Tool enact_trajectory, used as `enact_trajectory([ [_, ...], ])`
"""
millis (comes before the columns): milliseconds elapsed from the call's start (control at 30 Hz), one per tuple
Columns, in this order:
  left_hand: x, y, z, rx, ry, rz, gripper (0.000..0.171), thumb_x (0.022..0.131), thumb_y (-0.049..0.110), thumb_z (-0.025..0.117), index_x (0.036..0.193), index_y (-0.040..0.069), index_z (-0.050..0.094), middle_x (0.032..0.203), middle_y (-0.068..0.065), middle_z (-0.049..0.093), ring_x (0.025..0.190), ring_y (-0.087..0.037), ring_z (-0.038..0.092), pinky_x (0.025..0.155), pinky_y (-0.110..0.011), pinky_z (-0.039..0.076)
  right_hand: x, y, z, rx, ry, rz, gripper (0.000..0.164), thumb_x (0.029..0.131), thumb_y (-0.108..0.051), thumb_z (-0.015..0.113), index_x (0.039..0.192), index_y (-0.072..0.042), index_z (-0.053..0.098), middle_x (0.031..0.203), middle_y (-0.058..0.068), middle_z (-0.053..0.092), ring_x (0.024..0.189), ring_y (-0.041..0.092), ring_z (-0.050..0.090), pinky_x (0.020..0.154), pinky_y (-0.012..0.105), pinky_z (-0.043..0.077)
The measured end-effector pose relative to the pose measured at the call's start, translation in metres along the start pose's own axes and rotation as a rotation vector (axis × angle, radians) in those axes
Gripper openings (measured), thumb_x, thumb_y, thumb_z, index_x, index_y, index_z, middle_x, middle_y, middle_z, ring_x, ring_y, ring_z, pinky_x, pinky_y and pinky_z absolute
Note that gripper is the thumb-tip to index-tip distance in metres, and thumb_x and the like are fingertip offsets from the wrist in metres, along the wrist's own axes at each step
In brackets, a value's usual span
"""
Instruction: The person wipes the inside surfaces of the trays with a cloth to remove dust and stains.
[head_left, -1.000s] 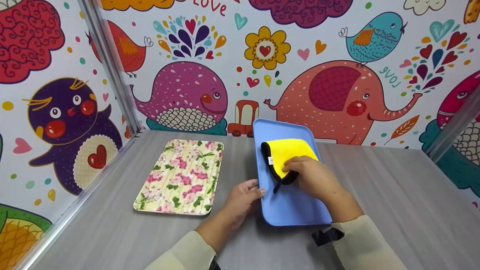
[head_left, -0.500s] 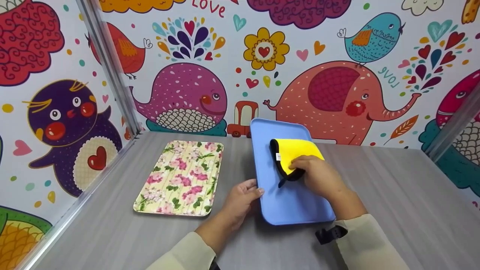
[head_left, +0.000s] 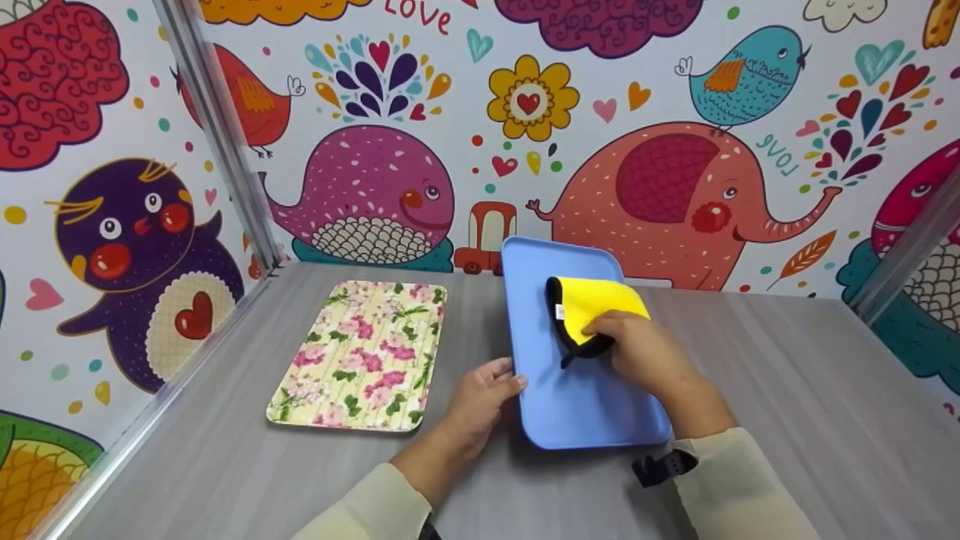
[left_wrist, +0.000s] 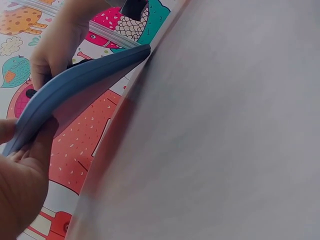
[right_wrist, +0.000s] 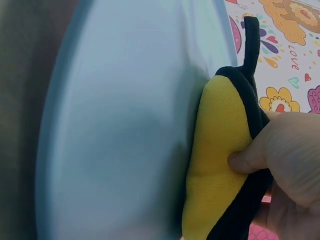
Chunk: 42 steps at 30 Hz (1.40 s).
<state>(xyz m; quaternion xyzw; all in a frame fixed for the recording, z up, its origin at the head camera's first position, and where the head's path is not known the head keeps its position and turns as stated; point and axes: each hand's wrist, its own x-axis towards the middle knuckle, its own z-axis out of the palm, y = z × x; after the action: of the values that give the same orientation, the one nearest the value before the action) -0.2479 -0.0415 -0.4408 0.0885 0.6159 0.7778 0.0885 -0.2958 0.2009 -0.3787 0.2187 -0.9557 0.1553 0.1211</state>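
Note:
A blue tray is held tilted above the table, its inner face toward the head camera. My left hand grips its left rim, thumb on the inner side and fingers behind, as the left wrist view shows. A folded yellow cloth with black edging, a white tag and a black loop lies against the tray's inner face. My right hand pinches this cloth; in the right wrist view the thumb presses into the yellow cloth. The right hand's other fingers are partly hidden behind it.
A floral tray with pink flowers lies flat on the grey table, left of the hands. Behind stands a wall printed with cartoon animals, and a metal strip runs up the left corner.
My right hand has slid the yellow cloth a little to the right across the tray. The blue tray has shifted very slightly, and the left hand keeps its grip on the rim.

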Motion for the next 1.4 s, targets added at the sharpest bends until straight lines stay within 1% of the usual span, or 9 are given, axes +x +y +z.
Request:
enact_trajectory([
  [267,-0.001,0.002,0.0,0.016,0.008,-0.011,0.047,0.101,0.008,0.06,0.14,-0.016,0.052,0.137,-0.028,0.064,0.123,-0.025,0.066,0.11,-0.043,0.05,-0.001,-0.01,-0.008,0.011,-0.072,0.092,0.034,0.093,0.003,0.067,0.121,-0.013,0.077,0.111,0.008,0.076,0.105,0.033,0.065,0.102,0.055,0.055],
  [433,-0.001,0.002,0.0,0.019,0.011,-0.006,0.047,0.1,0.008,0.06,0.141,-0.016,0.052,0.137,-0.028,0.064,0.123,-0.025,0.066,0.11,-0.043,0.051,-0.002,-0.016,-0.01,0.023,-0.088,0.085,0.034,0.093,0.002,0.068,0.122,-0.014,0.077,0.112,0.007,0.077,0.106,0.033,0.064,0.103,0.056,0.054],
  [600,0.0,0.002,0.0,0.015,0.007,0.004,0.047,0.1,0.007,0.06,0.14,-0.017,0.051,0.136,-0.029,0.065,0.121,-0.024,0.066,0.109,-0.04,0.051,-0.002,-0.022,-0.009,0.014,-0.087,0.084,0.035,0.093,0.002,0.069,0.122,-0.016,0.077,0.114,0.006,0.077,0.107,0.032,0.064,0.103,0.056,0.054],
  [700,0.001,0.002,0.0,0.021,0.011,0.004,0.048,0.1,0.007,0.06,0.141,-0.017,0.05,0.137,-0.029,0.064,0.121,-0.024,0.066,0.11,-0.041,0.051,-0.003,-0.028,-0.008,0.008,-0.084,0.079,0.036,0.093,0.002,0.069,0.123,-0.016,0.077,0.116,0.006,0.077,0.107,0.031,0.064,0.103,0.055,0.055],
  [833,0.0,0.002,0.0,0.024,0.024,-0.001,0.047,0.1,0.007,0.06,0.14,-0.016,0.052,0.136,-0.028,0.065,0.119,-0.024,0.066,0.11,-0.042,0.051,-0.003,-0.036,-0.005,0.009,-0.082,0.056,0.037,0.093,0.001,0.069,0.124,-0.017,0.077,0.116,0.005,0.077,0.108,0.03,0.065,0.102,0.053,0.056],
  [967,0.001,0.003,0.0,0.012,0.032,0.001,0.044,0.099,0.005,0.06,0.137,-0.016,0.055,0.134,-0.027,0.066,0.114,-0.021,0.065,0.106,-0.036,0.052,-0.004,-0.042,-0.003,-0.009,-0.074,0.024,0.037,0.092,0.001,0.07,0.123,-0.016,0.077,0.115,0.004,0.077,0.107,0.029,0.067,0.101,0.051,0.057],
  [1133,0.004,0.003,0.0,0.001,0.048,-0.002,0.042,0.098,0.003,0.06,0.136,-0.014,0.057,0.132,-0.024,0.068,0.112,-0.018,0.064,0.101,-0.03,0.051,-0.007,-0.049,0.005,-0.046,-0.031,-0.033,0.037,0.092,0.002,0.07,0.123,-0.018,0.077,0.12,0.005,0.076,0.11,0.027,0.069,0.104,0.05,0.055],
  [1300,0.003,0.003,-0.001,0.005,0.061,0.006,0.04,0.101,0.004,0.055,0.136,-0.014,0.057,0.132,-0.022,0.069,0.112,-0.016,0.065,0.103,-0.032,0.051,-0.012,-0.056,0.011,-0.056,-0.006,-0.09,0.037,0.092,0.0,0.072,0.124,-0.019,0.077,0.12,0.003,0.076,0.112,0.026,0.07,0.104,0.047,0.055],
  [1400,0.002,0.003,-0.001,0.003,0.069,-0.007,0.04,0.103,0.005,0.053,0.139,-0.014,0.055,0.133,-0.023,0.069,0.11,-0.016,0.067,0.104,-0.034,0.052,-0.015,-0.058,0.012,-0.082,-0.001,-0.127,0.038,0.091,-0.001,0.074,0.124,-0.019,0.077,0.121,0.002,0.076,0.114,0.025,0.07,0.103,0.046,0.056],
])
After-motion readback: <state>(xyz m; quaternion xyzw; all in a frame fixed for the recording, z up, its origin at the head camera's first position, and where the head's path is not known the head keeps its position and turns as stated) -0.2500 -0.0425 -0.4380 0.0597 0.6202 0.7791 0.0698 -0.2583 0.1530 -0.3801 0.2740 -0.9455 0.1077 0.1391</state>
